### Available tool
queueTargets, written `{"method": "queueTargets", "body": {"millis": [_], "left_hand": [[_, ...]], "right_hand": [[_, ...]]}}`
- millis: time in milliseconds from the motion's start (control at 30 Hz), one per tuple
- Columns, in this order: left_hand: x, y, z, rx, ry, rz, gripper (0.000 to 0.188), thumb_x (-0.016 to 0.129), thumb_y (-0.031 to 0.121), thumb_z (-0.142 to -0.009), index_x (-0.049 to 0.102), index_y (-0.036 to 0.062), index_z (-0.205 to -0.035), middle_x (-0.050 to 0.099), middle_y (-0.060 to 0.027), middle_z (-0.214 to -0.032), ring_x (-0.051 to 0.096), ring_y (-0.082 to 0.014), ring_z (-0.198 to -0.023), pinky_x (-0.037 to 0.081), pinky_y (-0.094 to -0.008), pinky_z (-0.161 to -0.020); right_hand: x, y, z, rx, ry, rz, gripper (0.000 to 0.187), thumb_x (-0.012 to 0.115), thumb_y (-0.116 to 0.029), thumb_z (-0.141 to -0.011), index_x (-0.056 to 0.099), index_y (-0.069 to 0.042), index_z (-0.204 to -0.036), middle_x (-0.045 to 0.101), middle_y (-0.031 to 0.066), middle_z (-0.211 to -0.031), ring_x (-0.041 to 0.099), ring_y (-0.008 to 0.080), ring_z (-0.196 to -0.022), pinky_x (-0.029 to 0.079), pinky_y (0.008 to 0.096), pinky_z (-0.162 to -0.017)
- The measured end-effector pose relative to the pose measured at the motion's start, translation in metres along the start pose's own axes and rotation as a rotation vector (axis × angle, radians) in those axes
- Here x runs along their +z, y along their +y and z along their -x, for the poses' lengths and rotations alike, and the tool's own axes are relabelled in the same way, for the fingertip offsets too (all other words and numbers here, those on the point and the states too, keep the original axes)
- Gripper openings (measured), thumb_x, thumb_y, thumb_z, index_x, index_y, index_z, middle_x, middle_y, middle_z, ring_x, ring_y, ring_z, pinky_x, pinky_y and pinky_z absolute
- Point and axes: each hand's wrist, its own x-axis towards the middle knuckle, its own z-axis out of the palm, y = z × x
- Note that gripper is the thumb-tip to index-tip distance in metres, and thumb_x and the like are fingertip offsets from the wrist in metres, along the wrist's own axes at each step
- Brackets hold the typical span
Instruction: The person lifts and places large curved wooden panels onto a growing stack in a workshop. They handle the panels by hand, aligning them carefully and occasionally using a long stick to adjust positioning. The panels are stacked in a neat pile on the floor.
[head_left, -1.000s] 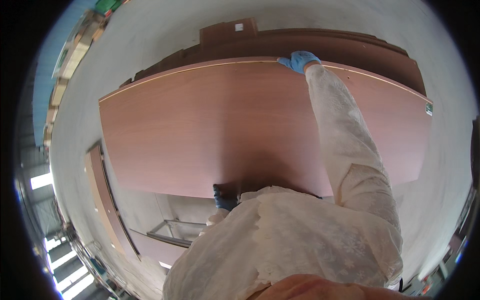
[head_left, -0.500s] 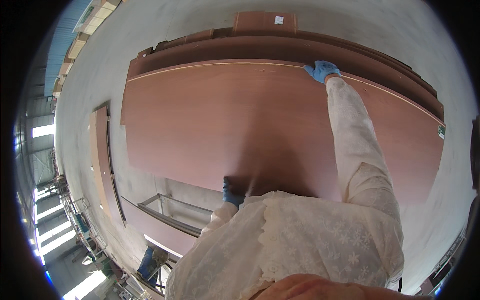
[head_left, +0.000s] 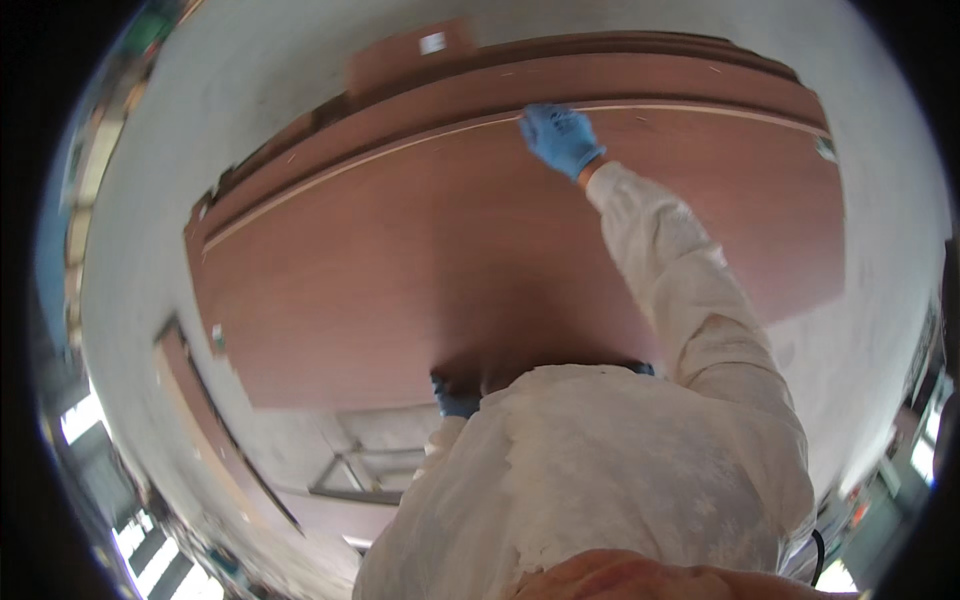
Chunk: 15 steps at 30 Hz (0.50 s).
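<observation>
A large, flat reddish-brown board (head_left: pixel 350 290) with a pale strip along its far edge lies across the view in front of me. My right hand (head_left: pixel 562 138), in a blue glove, reaches out to that far edge, fingers together and bent over it. At the near edge, close to my body, my left hand (head_left: pixel 455 397) grips the board, also gloved in blue. Shadow and my pale patterned garment partly cover the left hand. Behind the far edge runs another brown board (head_left: pixel 690 72), part of a stack.
A smaller brown piece with a white label (head_left: pixel 395 65) lies beyond the stack. To the left, a narrow long board (head_left: pixel 215 420) rests on the grey floor (head_left: pixel 130 260). A grey metal frame (head_left: pixel 370 470) stands near my left side.
The whole view has turned and blurred. My right hand now sits farther left along the board's far edge. My left hand stays at the near edge.
</observation>
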Motion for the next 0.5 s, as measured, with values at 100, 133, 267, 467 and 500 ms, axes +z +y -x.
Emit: {"method": "queueTargets", "body": {"millis": [100, 133, 267, 467, 500], "left_hand": [[0.017, 0.011, -0.009, -0.032, 0.047, -0.071, 0.077, 0.061, 0.065, -0.083, 0.048, 0.0154, -0.140, 0.049, -0.0066, -0.145, 0.042, -0.0314, -0.132, 0.032, -0.0519, -0.113], [0.022, 0.016, -0.013, -0.038, 0.058, -0.092, 0.077, 0.061, 0.065, -0.083, 0.048, 0.0156, -0.140, 0.049, -0.0066, -0.145, 0.042, -0.0316, -0.132, 0.032, -0.0521, -0.112], [0.043, 0.029, -0.026, -0.054, 0.108, -0.144, 0.076, 0.060, 0.065, -0.083, 0.048, 0.0162, -0.140, 0.048, -0.0065, -0.145, 0.042, -0.0320, -0.132, 0.033, -0.0529, -0.111], [0.077, 0.029, -0.034, -0.061, 0.156, -0.221, 0.075, 0.059, 0.064, -0.083, 0.048, 0.0171, -0.141, 0.047, -0.0063, -0.146, 0.042, -0.0326, -0.132, 0.035, -0.0541, -0.109], [0.080, 0.028, -0.034, -0.057, 0.162, -0.232, 0.075, 0.059, 0.064, -0.083, 0.048, 0.0173, -0.141, 0.047, -0.0062, -0.146, 0.042, -0.0327, -0.132, 0.035, -0.0543, -0.109]], "right_hand": [[-0.043, 0.035, 0.105, 0.013, 0.484, -0.114, 0.025, 0.064, -0.018, -0.082, 0.061, -0.005, -0.104, 0.065, 0.0185, -0.107, 0.062, 0.0349, -0.102, 0.049, 0.0451, -0.086], [-0.054, 0.049, 0.153, 0.152, 0.519, 0.083, 0.050, 0.071, -0.020, -0.078, 0.057, -0.006, -0.124, 0.058, 0.0184, -0.128, 0.054, 0.0392, -0.116, 0.045, 0.0458, -0.097], [-0.056, 0.067, 0.363, 1.345, 0.248, 0.508, 0.086, 0.063, -0.057, -0.084, 0.034, -0.008, -0.148, 0.028, 0.0201, -0.156, 0.027, 0.0363, -0.143, 0.021, 0.0516, -0.116], [0.029, 0.124, 0.477, 1.938, 0.766, -0.533, 0.079, 0.067, -0.066, -0.079, 0.065, 0.004, -0.116, 0.067, 0.0140, -0.107, 0.061, 0.0268, -0.098, 0.050, 0.0435, -0.085], [0.033, 0.129, 0.482, 1.842, 0.856, -0.654, 0.076, 0.068, -0.062, -0.081, 0.064, 0.005, -0.117, 0.067, 0.0139, -0.110, 0.061, 0.0262, -0.099, 0.050, 0.0422, -0.085]]}}
